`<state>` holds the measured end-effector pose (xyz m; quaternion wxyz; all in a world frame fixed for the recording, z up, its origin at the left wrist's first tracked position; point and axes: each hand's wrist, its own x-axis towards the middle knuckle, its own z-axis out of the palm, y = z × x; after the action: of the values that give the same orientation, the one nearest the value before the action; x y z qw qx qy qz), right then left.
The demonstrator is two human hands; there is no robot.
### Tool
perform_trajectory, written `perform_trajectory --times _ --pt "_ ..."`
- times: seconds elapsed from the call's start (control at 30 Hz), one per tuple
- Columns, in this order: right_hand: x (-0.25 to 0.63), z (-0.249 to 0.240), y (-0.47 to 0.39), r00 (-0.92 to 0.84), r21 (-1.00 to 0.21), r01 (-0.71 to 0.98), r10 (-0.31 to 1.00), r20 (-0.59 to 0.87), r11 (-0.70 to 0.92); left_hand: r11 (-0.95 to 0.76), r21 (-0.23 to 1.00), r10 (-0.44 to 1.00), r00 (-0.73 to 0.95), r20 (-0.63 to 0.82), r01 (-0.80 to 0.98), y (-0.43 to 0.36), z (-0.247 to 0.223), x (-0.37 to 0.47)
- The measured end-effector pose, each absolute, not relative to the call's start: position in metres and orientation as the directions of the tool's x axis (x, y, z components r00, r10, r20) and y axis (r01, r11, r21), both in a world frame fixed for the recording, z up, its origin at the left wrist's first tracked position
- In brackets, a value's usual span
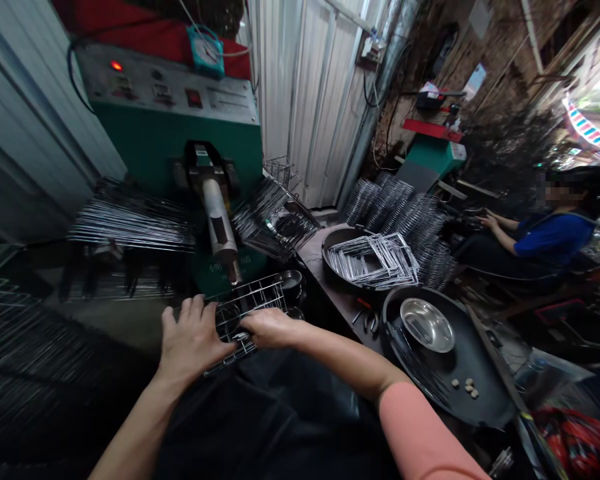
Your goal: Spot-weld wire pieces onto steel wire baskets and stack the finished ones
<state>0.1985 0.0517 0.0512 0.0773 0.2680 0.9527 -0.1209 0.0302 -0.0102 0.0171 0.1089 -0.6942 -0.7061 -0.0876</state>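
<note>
A wire rack (260,295) of metal rods sits low in front of the green machine (155,143), just beneath the tip of its metal arm (217,220). At the rack's left side is my left hand (193,340), fingers spread and pointing up, the thumb reaching over the wires. My right hand (270,328) is closed at the rack's near right part, around something that its fingers hide. Behind the rack's right end, a small round metal cup (291,279) shows.
Stacked wire pieces (130,223) lie left of the machine, and more wire racks (277,217) lie right. A black tray (350,283) holds wire frames; another tray (485,393) holds a steel bowl (427,325). Pliers (371,323) lie nearby. A person (550,227) sits at far right.
</note>
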Motion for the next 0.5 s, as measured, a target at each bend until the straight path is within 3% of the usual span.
perform_trajectory --times 0.1,0.3,0.5 --pt "0.203 0.058 0.053 -0.881 -0.168 0.461 0.428 -0.199 0.871 0.033 -0.035 0.964 -0.023 0.266 0.999 -0.007 0.017 0.023" --pt "0.2 0.048 0.059 -0.882 -0.045 0.457 0.447 -0.149 0.888 0.043 -0.017 0.96 -0.036 0.278 0.999 0.002 0.018 0.018" --pt "0.197 0.039 0.069 -0.901 -0.001 0.427 0.426 -0.087 0.904 0.02 0.009 0.966 -0.022 0.257 1.0 0.013 0.021 0.014"
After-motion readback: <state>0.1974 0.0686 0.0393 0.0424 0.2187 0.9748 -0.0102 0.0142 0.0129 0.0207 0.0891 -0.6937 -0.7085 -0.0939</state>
